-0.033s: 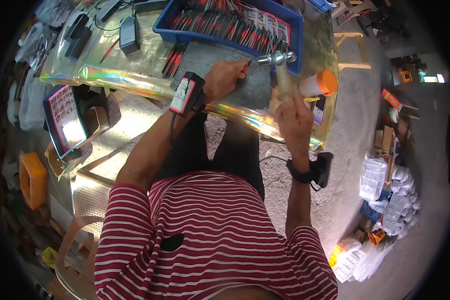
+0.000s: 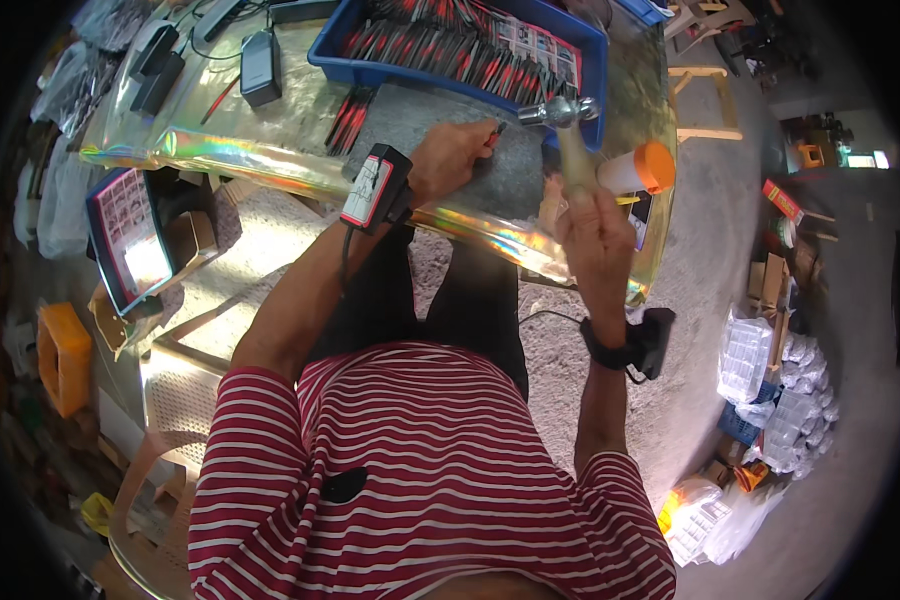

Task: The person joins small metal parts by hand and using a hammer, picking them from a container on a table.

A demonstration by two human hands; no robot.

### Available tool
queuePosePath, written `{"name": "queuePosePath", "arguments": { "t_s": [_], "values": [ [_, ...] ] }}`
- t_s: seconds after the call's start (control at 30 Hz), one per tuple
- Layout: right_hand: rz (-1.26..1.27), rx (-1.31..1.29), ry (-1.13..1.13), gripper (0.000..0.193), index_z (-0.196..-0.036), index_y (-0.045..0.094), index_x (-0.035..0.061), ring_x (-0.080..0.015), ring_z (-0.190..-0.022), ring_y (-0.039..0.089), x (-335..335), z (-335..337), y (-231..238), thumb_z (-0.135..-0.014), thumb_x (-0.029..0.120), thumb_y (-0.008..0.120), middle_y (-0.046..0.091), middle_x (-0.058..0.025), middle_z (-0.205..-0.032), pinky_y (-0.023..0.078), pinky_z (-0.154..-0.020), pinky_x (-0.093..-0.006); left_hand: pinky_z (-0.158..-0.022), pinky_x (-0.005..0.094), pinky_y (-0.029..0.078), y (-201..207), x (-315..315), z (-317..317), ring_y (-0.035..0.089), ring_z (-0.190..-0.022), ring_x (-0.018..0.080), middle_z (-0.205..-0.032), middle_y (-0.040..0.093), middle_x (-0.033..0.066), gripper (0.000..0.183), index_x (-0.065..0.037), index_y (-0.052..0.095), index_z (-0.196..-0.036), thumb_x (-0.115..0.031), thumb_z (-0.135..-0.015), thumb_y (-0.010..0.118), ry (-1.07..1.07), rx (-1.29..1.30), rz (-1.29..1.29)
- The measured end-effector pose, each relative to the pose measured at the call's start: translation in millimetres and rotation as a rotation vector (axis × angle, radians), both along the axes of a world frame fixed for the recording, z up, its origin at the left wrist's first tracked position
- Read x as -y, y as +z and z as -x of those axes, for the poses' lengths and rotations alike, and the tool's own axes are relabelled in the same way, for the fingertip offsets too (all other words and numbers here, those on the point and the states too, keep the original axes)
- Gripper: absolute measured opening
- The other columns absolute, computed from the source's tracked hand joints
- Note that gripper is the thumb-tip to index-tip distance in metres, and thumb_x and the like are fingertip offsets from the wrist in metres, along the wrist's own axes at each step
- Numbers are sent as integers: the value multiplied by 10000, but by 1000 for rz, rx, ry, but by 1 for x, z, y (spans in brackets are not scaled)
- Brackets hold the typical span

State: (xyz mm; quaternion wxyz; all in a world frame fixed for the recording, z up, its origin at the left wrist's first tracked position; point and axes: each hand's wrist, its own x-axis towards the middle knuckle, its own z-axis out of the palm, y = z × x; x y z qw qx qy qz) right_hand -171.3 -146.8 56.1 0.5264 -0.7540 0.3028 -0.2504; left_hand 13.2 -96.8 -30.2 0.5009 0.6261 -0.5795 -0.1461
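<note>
My left hand [image 2: 446, 158] rests over a grey metal slab [image 2: 390, 122] on the table. Its fingers pinch a small red-and-black piece [image 2: 493, 138], whose dark tip pokes out; its exact kind is too small to make out. My right hand [image 2: 596, 232] grips the pale handle of a ball-peen hammer [image 2: 562, 112]. The shiny hammer head is raised to the right of my left hand, apart from the piece. A blue bin [image 2: 450, 86] beyond my hands holds many thin dark-and-red pieces, and a few similar red-and-black pieces [image 2: 348, 122] lie left of the slab.
An orange-lidded jar [image 2: 650, 167] stands beside my right hand. Black adapters with cables [image 2: 260, 70] lie at the table's far left. A plastic chair [image 2: 175, 400] is at my left, a wooden stool [image 2: 708, 102] beyond the table at right, and plastic-wrapped packs [image 2: 760, 370] on the floor.
My right hand and the hammer have shifted slightly to the right, and the hand a little nearer to me. My left hand stays in place with its piece.
</note>
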Motion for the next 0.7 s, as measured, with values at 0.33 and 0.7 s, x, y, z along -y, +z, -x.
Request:
{"name": "queuePosePath", "arguments": {
  "t_s": [0.33, 0.7],
  "values": [
    [641, -298, 50, 152, -892, 492, 20, -252, -533, 534, 6, 2, 24, -818, 152, 508, 499, -159, -617, 370, -455, -313, -494, 309, 386, 1, 2, 2, 469, -534, 272, -631, 482, 123, 138, -6, 447, -775, 58, -675, 517, -8, 77, 120],
    [844, -315, 19, 136, -871, 471, 14, -329, -511, 532, 3, -2, 7, -794, 118, 517, 537, -173, -614, 414, -456, -361, -504, 322, 387, 0, 1, 2, 477, -552, 286, -639, 474, 130, 145, -11, 434, -788, 68, -684, 498, -30, 90, 39]
  ]
}}
